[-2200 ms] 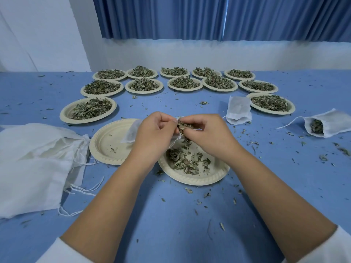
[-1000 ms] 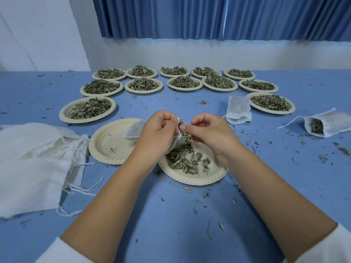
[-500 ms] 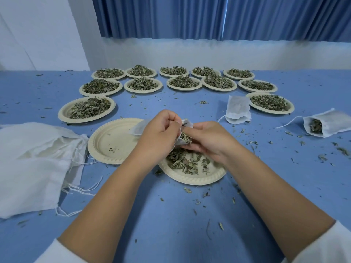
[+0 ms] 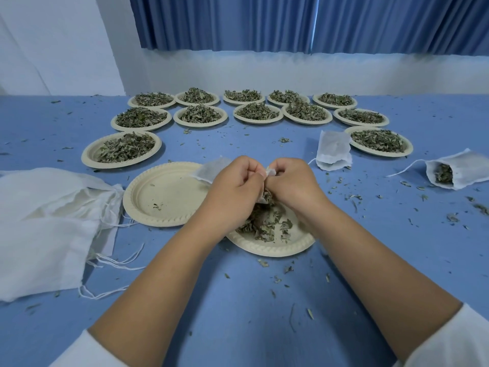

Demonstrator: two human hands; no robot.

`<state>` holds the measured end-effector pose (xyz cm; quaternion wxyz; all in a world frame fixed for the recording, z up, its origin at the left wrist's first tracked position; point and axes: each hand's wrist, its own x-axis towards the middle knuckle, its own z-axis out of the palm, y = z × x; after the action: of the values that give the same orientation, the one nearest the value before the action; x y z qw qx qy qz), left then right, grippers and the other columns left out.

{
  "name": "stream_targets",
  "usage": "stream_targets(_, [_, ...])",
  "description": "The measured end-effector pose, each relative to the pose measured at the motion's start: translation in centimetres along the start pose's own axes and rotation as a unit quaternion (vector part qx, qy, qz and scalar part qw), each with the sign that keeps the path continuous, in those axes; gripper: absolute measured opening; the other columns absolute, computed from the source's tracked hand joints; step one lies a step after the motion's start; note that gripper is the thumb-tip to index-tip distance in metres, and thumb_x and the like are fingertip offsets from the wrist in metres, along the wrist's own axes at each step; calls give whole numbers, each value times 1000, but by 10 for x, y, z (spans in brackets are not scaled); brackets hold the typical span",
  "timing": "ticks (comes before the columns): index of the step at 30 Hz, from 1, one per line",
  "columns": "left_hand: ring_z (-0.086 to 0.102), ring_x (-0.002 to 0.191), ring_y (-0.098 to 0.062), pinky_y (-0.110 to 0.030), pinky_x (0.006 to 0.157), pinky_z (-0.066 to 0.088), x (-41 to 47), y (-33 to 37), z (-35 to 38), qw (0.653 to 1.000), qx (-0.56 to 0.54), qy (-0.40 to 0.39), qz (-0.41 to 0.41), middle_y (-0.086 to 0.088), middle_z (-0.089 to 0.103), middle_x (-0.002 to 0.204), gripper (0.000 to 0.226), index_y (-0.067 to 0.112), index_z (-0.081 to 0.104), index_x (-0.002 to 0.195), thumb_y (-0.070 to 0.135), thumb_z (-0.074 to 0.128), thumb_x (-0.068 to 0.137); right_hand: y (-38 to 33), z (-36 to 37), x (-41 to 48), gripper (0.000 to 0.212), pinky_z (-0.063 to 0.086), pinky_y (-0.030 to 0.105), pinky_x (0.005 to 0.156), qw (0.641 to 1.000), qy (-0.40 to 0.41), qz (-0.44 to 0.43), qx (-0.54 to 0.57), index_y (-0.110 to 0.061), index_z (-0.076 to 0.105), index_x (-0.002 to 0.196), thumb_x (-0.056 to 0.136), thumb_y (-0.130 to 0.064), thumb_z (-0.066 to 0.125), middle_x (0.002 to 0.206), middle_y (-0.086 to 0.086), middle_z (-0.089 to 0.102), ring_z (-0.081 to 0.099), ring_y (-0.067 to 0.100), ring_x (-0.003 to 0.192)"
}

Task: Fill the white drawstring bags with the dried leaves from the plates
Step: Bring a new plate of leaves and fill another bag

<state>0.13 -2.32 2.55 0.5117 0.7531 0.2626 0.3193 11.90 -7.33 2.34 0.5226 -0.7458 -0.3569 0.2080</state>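
Observation:
My left hand (image 4: 232, 185) and my right hand (image 4: 292, 184) are close together above a cream paper plate (image 4: 296, 247) with a small heap of dried leaves (image 4: 264, 221). Between them is a small white drawstring bag (image 4: 210, 170); its closed end sticks out to the left past my left hand. Both hands pinch the bag's mouth, and my right fingers curl over dried leaves at the opening. Most of the mouth is hidden by my fingers.
An almost bare plate (image 4: 164, 194) lies left of the hands. Several plates heaped with leaves (image 4: 124, 148) form an arc at the back. A flat bag (image 4: 333, 151) and a filled bag (image 4: 455, 173) lie right. Large white cloth bags (image 4: 45, 226) lie left. Leaf crumbs dot the blue table (image 4: 238, 300).
My right hand has moved up from the plate to the bag's mouth and closed against my left hand. The bag stays in my left hand.

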Motion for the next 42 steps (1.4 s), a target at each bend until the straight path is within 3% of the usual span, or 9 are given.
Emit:
stream_targets(5, [40, 42, -4, -25, 49, 30, 2, 1, -5, 996, -55, 65, -26, 7, 56, 62, 15, 19, 56, 87, 9, 48, 95, -3, -10, 0, 18, 49, 17, 47, 987, -82, 57, 125, -11, 66, 82, 86, -26, 74, 62, -5, 61, 57, 3, 48])
stream_targets(9, [38, 41, -4, -25, 49, 30, 4, 0, -11, 993, -61, 95, -35, 3, 57, 68, 12, 18, 55, 89, 12, 49, 97, -9, -20, -1, 23, 57, 28, 58, 964, -159, 124, 173, -9, 64, 91, 87, -30, 72, 83, 7, 64, 70, 12, 63])
stream_targets(13, [40, 42, -2, -26, 53, 33, 5, 0, -13, 991, -61, 111, -33, 6, 58, 67, 15, 20, 55, 87, 12, 49, 97, -16, -22, -8, 31, 59, 33, 56, 946, -195, 164, 199, -1, 53, 100, 91, -27, 68, 70, 14, 70, 74, 30, 73])
stream_targets(17, [42, 43, -2, -25, 52, 32, 5, 0, -13, 991, -61, 110, -35, 4, 59, 68, 14, 20, 55, 87, 12, 49, 97, -18, -23, -10, 21, 60, 29, 58, 939, -198, 172, 223, 3, 56, 96, 89, -14, 69, 87, 25, 68, 74, 30, 71])
stream_targets(24, [44, 45, -1, -23, 54, 35, 5, -1, -14, 992, -51, 114, -28, 4, 59, 69, 14, 19, 56, 88, 11, 49, 97, -18, -32, -7, 6, 58, 21, 64, 932, -221, 115, 263, 5, 66, 89, 87, -1, 66, 81, 17, 73, 73, 21, 73])
stream_targets(30, [49, 51, -4, -22, 55, 37, 5, 0, -14, 993, -44, 108, -33, 4, 60, 69, 14, 20, 57, 88, 12, 49, 97, -13, -26, -8, 16, 58, 22, 74, 939, -182, 53, 285, 2, 67, 90, 86, 14, 58, 87, 17, 74, 74, 25, 89])
stream_targets(34, [45, 41, 2, -15, 44, 33, 5, 1, -12, 994, -46, 91, -39, 8, 59, 63, 14, 19, 57, 87, 12, 51, 97, -12, -19, -12, 10, 57, 17, 63, 965, -133, 0, 227, -3, 68, 88, 84, 6, 69, 85, 11, 76, 73, 17, 77])
stream_targets(38, [44, 42, 1, -15, 45, 34, 4, 2, -11, 995, -47, 85, -36, 9, 58, 62, 12, 18, 58, 88, 12, 52, 97, -11, -15, -14, 12, 44, 13, 47, 985, -63, -66, 143, -12, 69, 81, 80, -4, 78, 80, 3, 76, 67, 7, 66])
stream_targets(42, [44, 40, 2, -15, 44, 33, 3, 4, -12, 994, -53, 84, -41, 6, 59, 63, 12, 17, 58, 89, 11, 51, 96, -9, -10, -14, 15, 50, 16, 55, 985, -43, -83, 147, -11, 69, 83, 77, -2, 79, 80, 6, 76, 67, 9, 66])
